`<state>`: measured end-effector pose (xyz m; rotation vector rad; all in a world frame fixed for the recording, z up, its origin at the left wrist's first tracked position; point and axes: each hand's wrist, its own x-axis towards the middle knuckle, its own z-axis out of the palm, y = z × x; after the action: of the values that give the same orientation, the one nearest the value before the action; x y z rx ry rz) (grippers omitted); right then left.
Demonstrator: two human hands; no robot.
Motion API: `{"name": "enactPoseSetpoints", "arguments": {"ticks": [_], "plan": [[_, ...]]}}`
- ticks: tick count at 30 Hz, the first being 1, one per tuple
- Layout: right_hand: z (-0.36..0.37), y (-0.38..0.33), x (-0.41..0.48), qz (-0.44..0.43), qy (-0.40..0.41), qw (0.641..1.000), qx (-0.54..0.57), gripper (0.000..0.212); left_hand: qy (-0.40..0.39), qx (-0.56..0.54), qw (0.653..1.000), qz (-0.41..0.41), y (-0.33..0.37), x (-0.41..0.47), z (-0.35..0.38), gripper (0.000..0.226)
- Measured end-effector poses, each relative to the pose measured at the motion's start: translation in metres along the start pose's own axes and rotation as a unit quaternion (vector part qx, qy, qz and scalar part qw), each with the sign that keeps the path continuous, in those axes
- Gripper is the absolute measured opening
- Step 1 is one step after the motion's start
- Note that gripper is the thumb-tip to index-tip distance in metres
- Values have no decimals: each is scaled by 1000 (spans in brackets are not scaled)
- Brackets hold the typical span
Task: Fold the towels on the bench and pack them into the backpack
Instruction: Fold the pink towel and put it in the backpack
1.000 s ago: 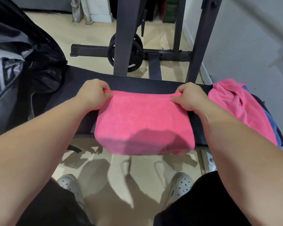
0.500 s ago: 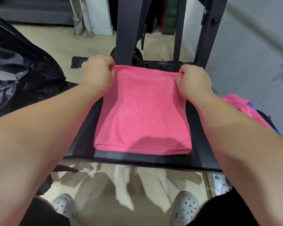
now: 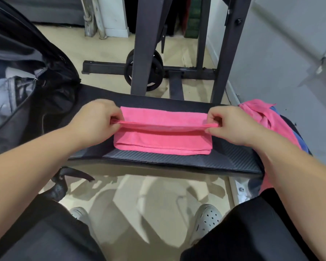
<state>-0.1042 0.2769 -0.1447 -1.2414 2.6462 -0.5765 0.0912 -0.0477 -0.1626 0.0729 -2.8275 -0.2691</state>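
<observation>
A pink towel (image 3: 164,142) lies folded on the black bench (image 3: 177,159), across its middle. My left hand (image 3: 98,119) pinches the left end of the towel's upper fold. My right hand (image 3: 228,125) pinches the right end of the same fold, stretched taut a little above the lower layers. The black backpack (image 3: 26,76) stands open at the left end of the bench, its grey lining showing. More towels, a pink one (image 3: 262,117) over a blue one (image 3: 301,142), lie heaped at the bench's right end.
A dark metal rack (image 3: 143,44) with a weight plate (image 3: 149,70) stands right behind the bench. A grey wall (image 3: 290,53) runs along the right. My legs and white clogs (image 3: 207,221) are below the bench's front edge, beside a backpack strap (image 3: 72,174).
The towel hung over the front edge, was then spread flat toward the rack, and its far edge is now pulled back toward me by both hands, halving it.
</observation>
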Motion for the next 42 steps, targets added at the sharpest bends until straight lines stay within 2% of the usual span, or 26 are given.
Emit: {"name": "enactPoseSetpoints", "arguments": {"ticks": [4, 10, 14, 18, 19, 21, 22, 25, 27, 29, 31, 34, 38, 42], "plan": [[20, 5, -17, -19, -49, 998, -35, 40, -38, 9, 999, -14, 11, -19, 11, 9], [30, 6, -23, -26, -76, 993, -91, 40, -105, 37, 994, 1, 22, -28, 16, 6], [32, 5, -22, -26, -100, 992, -76, 34, -144, 48, 988, -25, 25, -26, 11, 26], [33, 1, -19, -28, -148, 986, -69, 27, -205, 66, 975, -49, 21, -21, 6, 24], [31, -1, -19, -19, -148, 987, -54, 32, -207, 55, 974, -72, 21, -20, 5, 35], [30, -7, -17, -2, -102, 995, -22, 46, -184, 25, 974, -132, 23, -17, 2, 64], [31, -12, -14, -8, -47, 999, -25, 48, -156, 28, 976, -147, 25, -14, 2, 71], [44, -30, 1, -34, 119, 990, -75, 40, -37, 69, 987, -140, 34, -1, 12, 57], [58, -43, 15, -27, 137, 987, -85, 42, -4, 80, 990, -118, 43, 8, 23, 47], [76, -54, 26, 1, 78, 991, -108, 56, -55, 85, 988, -117, 52, 16, 37, 53], [94, -62, 30, 29, 4, 991, -129, 72, -126, 98, 979, -124, 57, 18, 52, 71], [113, -63, 32, 44, -56, 985, -154, 84, -196, 102, 968, -120, 50, 16, 67, 89], [113, -60, 28, 85, -104, 979, -152, 103, -225, 73, 964, -121, 38, 15, 69, 100], [108, -54, 26, 121, -105, 972, -170, 112, -219, 65, 967, -112, 36, 14, 69, 105]]}}
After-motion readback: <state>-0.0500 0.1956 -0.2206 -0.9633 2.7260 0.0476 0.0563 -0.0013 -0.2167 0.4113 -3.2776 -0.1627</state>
